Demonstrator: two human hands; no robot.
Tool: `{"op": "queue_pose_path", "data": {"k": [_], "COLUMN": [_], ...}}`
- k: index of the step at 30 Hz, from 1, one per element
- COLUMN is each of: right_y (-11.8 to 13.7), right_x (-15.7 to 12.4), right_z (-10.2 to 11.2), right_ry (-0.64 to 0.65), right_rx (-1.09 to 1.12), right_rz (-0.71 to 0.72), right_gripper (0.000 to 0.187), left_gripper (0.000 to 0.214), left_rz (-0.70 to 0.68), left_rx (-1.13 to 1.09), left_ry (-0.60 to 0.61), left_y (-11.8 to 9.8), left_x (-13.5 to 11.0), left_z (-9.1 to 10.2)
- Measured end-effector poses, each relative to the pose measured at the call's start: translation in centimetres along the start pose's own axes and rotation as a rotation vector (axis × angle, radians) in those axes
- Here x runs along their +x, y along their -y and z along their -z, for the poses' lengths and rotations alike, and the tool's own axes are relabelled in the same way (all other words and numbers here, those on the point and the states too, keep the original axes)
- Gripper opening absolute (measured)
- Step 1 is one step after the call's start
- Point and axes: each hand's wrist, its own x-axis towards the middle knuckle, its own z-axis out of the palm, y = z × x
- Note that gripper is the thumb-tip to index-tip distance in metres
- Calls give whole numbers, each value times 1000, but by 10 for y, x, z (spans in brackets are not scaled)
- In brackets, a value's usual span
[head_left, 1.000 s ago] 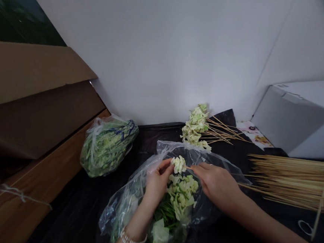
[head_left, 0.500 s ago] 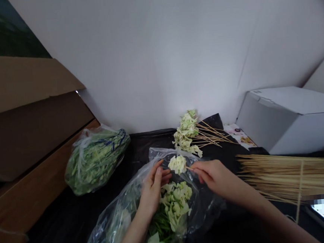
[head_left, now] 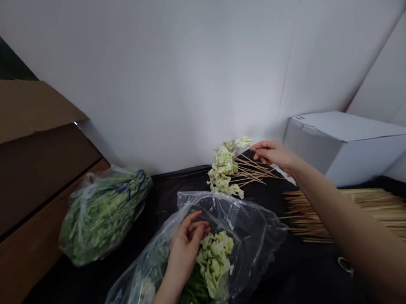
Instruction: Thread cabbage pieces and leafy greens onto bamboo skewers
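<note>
My right hand [head_left: 271, 155] pinches a skewer whose far end carries pale green leaf pieces [head_left: 243, 142], which look like cabbage. It is above a pile of loaded skewers [head_left: 252, 171], their leafy ends [head_left: 223, 167] lying to the left. My left hand [head_left: 189, 239] hovers over an open clear plastic bag [head_left: 255, 232], fingers loosely bent and apart, with nothing in them. Below that hand, loose pale leaves [head_left: 214, 259] lie in the bag beside darker green stems [head_left: 196, 288].
A tied bag of leafy greens [head_left: 104, 211] sits at left beside a cardboard box [head_left: 32, 179]. On the right lie a bundle of bare skewers [head_left: 369, 209] and, behind it, a white box [head_left: 343, 145]. A pale wall [head_left: 169, 79] closes off the back of the black-covered table [head_left: 180, 179].
My right hand has carried the loaded skewer from over the clear bag up and back to the skewer pile. My left hand stays over the bag. The view has shifted to the right.
</note>
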Motion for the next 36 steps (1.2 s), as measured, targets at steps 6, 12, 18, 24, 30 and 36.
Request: {"op": "queue_pose_path", "data": {"k": [6,12,18,24,30,36], "right_y": [-35,-62,-66,-47,-43,-85], "right_x": [71,106,103,80,8,-64], "right_z": [-33,-61,-56,-11,52,91], "right_ry": [-131,-124,-39,95,463,593], "right_rx": [-153,-381,-639,-783,-818,-885], "right_rz": [32,94,138,214,223,133], "right_gripper": [21,34,34,33,26,21], "left_gripper": [60,56,46,43,45,41], "left_rz": [-8,3,30,-25,39,158], "left_rx": [14,33,89,161,-23,-447], "left_ry": [-23,-26,-3,63,171,262], "left_y": [3,9,2,-8,-33,-81], "left_x": [1,3,2,-1,-5,-29], "left_z": [1,4,0,-5,0,12]}}
